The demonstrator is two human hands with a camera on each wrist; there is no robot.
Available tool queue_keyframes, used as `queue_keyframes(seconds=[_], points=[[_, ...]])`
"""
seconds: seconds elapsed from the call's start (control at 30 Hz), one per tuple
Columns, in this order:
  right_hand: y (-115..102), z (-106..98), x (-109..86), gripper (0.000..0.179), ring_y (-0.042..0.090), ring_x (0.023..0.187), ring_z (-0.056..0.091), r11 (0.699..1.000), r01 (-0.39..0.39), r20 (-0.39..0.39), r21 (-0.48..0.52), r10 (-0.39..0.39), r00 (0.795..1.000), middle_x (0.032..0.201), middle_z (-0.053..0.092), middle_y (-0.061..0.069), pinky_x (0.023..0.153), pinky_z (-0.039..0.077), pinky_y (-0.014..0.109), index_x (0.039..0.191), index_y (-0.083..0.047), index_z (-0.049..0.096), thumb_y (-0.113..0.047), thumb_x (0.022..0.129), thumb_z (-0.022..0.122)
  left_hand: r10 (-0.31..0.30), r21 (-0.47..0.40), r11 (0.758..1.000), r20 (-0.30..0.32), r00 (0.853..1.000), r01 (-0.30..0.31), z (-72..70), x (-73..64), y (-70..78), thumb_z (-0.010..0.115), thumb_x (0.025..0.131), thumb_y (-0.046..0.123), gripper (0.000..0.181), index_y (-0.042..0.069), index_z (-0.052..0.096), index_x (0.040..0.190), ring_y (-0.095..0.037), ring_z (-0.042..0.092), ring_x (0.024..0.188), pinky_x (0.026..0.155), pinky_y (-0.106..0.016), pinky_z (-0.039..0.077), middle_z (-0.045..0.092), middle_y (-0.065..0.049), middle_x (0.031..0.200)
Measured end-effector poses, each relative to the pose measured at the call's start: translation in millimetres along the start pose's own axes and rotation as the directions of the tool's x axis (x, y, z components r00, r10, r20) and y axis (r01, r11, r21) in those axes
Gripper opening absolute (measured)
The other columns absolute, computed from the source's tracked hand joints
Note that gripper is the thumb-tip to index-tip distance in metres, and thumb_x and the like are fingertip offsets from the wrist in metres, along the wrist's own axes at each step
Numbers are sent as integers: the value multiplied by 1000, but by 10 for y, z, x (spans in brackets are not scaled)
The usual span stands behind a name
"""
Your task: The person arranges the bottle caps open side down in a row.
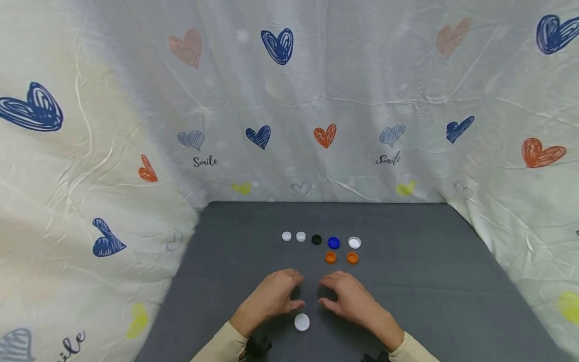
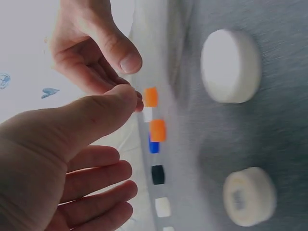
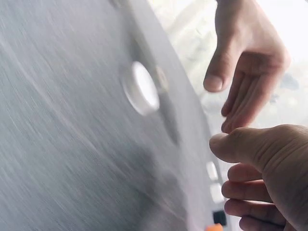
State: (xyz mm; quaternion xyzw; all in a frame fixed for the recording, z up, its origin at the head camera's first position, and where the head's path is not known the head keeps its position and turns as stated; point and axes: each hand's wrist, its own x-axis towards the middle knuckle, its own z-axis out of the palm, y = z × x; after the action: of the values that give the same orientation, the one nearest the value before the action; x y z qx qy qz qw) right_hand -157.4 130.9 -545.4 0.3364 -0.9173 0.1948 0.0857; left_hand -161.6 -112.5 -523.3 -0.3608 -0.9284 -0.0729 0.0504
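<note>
My left hand [image 1: 273, 296] hovers above the grey table with loosely bent fingers and nothing in its grasp. Across from it, my right hand [image 1: 350, 297] is also empty, thumb apart from the fingers. A large white bottle cap [image 1: 301, 322] lies between the wrists, nearer to me than both hands. The left wrist view shows that white cap [image 2: 231, 66] and a second, smaller white cap [image 2: 249, 197]; in the head view the smaller one is hidden by my left hand. Just beyond the fingertips lie two orange caps [image 1: 330, 257].
Farther back on the grey table [image 1: 407, 301] a row holds two small white caps [image 1: 287, 236], a black cap [image 1: 316, 239], a blue cap [image 1: 333, 243] and a wider white cap [image 1: 355, 243]. A heart-printed curtain [image 1: 325, 90] hangs along the back and sides.
</note>
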Motion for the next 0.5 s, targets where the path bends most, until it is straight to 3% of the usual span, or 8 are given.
queue_keyframes(seconds=[0.27,0.5], points=[[259,-211,107,37,16,103,68,998,-51,-88,-37,48,995,109,74,-2,87,56,40,112,-15,76,-32,80,84,9,22,1000,-65,998,-7,-133,293,-22,84,80,45,52,13,70,119,-14,69,105,87,-30,57,72,1,117],[410,-351,222,36,18,100,69,995,-60,-114,-77,51,992,108,74,1,86,56,42,112,-16,75,-30,80,85,-25,2,1000,-58,998,25,-202,542,-39,83,82,44,51,14,70,121,-13,70,101,84,-29,58,73,1,117]])
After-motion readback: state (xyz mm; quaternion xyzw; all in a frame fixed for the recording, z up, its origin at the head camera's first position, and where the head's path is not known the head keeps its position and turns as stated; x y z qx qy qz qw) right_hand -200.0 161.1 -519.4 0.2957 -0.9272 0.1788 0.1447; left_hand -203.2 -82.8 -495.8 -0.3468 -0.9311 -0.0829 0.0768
